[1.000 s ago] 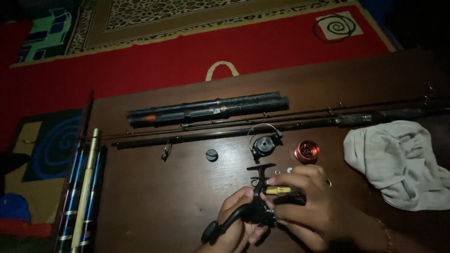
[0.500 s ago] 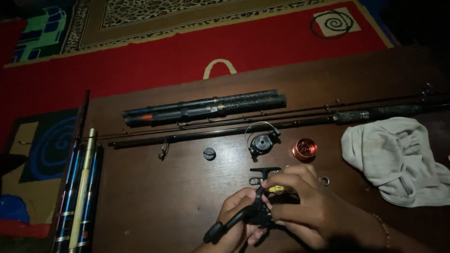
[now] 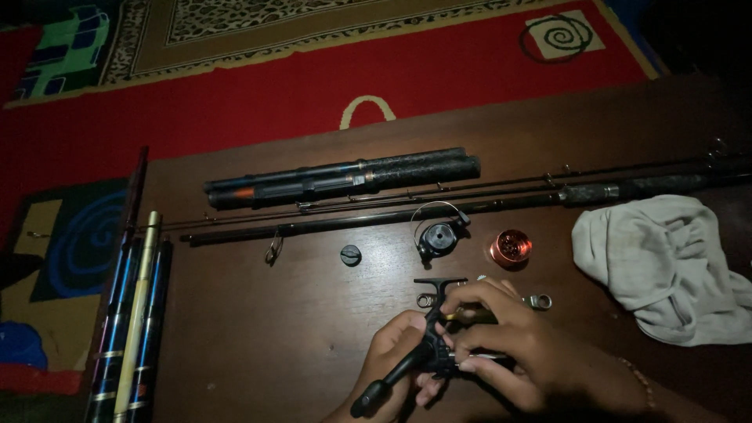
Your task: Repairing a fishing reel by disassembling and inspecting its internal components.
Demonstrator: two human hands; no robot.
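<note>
My left hand (image 3: 392, 352) and my right hand (image 3: 501, 345) both grip a black fishing reel body (image 3: 433, 345) low in the middle of the dark wooden board (image 3: 258, 337). Its foot (image 3: 440, 283) points away from me and its black handle knob (image 3: 368, 401) sticks out toward the lower left. My right fingers pinch a small yellowish part (image 3: 462, 316) at the reel's side. Just beyond lie a black rotor with a wire bail (image 3: 437, 233), a red spool (image 3: 510, 247) and a small black cap (image 3: 350, 254).
Long dark fishing rods (image 3: 470, 205) lie across the board, with a black rod tube bundle (image 3: 345, 178) behind them. A pale cloth (image 3: 666, 262) lies at the right. Blue and gold rod sections (image 3: 133, 329) run along the left edge. A small metal ring part (image 3: 540, 301) sits by my right hand. Red patterned carpet (image 3: 313, 86) lies beyond.
The view has shifted slightly. My hands have stayed on the reel body, with my right fingers working at its side.
</note>
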